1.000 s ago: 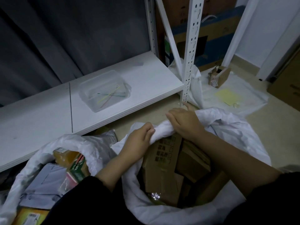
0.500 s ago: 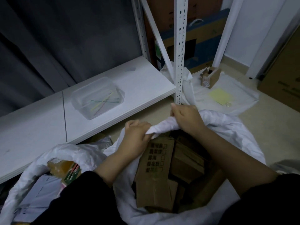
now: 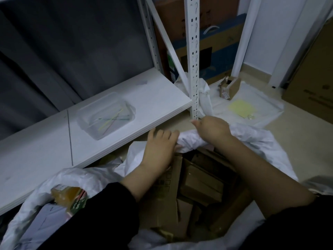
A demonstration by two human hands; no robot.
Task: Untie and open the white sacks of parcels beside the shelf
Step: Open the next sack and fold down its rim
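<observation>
A white sack (image 3: 255, 141) stands open in front of me, full of brown cardboard parcels (image 3: 200, 183). Its far rim is rolled into a thick white band. My right hand (image 3: 212, 129) grips that rolled rim from above. My left hand (image 3: 160, 147) lies on the rim just to the left, its fingers curled over the edge of the fabric. A second white sack (image 3: 72, 179) sits open at the lower left, showing an orange packet (image 3: 66, 194) and pale wrapped parcels. Both stand close to the white shelf (image 3: 137, 105).
A clear plastic box (image 3: 106, 115) with thin coloured sticks lies on the shelf board. The perforated shelf post (image 3: 193, 56) rises just beyond my hands. Behind it, a flat white sack (image 3: 252, 103) on the floor carries a small carton and a yellow paper. Large boxes stand at the back and right.
Both hands have pushed the rolled rim away from me toward the shelf, widening the mouth. My left hand has slid forward over the rim. More parcels show inside.
</observation>
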